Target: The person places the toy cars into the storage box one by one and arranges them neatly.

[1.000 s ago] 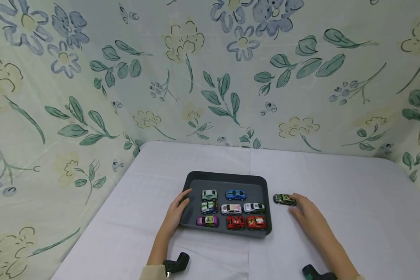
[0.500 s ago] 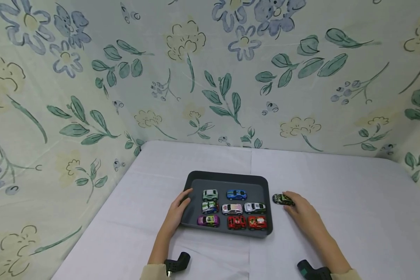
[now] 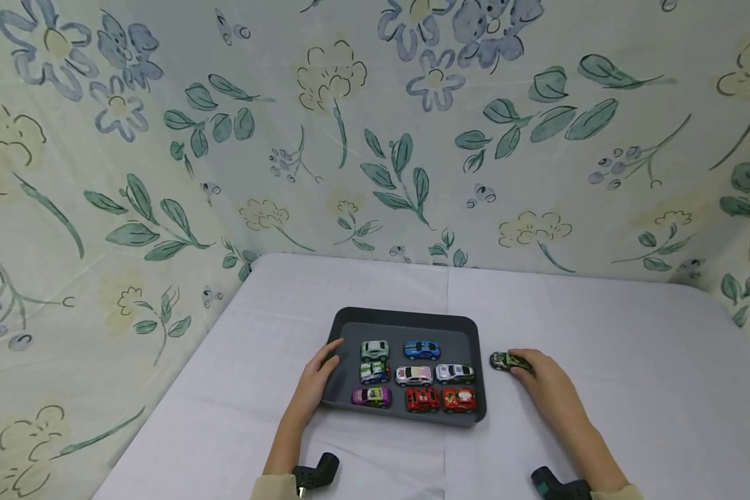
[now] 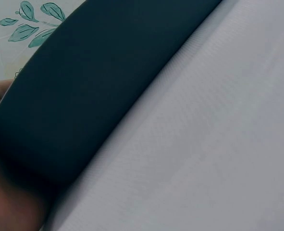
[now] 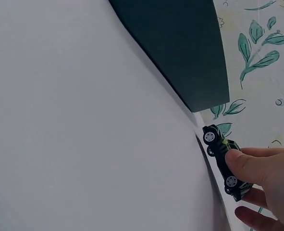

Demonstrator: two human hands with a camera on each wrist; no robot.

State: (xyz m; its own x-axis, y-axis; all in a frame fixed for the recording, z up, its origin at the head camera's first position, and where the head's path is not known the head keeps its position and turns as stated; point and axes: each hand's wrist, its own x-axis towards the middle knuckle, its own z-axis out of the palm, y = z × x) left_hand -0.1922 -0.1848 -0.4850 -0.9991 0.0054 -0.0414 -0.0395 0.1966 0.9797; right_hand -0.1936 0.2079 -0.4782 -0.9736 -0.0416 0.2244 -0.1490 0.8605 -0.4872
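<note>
My left hand [image 3: 315, 375] grips the left side of a dark grey rectangular tray [image 3: 406, 317], its fingertips over the rim. In the left wrist view, the tray's outer wall [image 4: 98, 82] fills much of the picture, with part of the hand at the left edge. To the right of the tray, my right hand [image 3: 550, 382] pinches a black-and-green camouflage toy car [image 3: 507, 360]. The right wrist view has the thumb across the car's side [image 5: 222, 159] and the wheels facing the camera. Some of its body is hidden by the fingers.
Several toy cars stand in rows inside the tray, among them a blue one [image 3: 421, 349], a purple one [image 3: 371, 396] and a red one [image 3: 421, 399]. A white cloth [image 3: 637, 368] covers the table. Floral fabric [image 3: 375, 139] hangs behind and at the sides.
My right hand has moved from the camouflage car's right end to a fuller grip over it, and the car has shifted slightly. The left hand and tray stay put.
</note>
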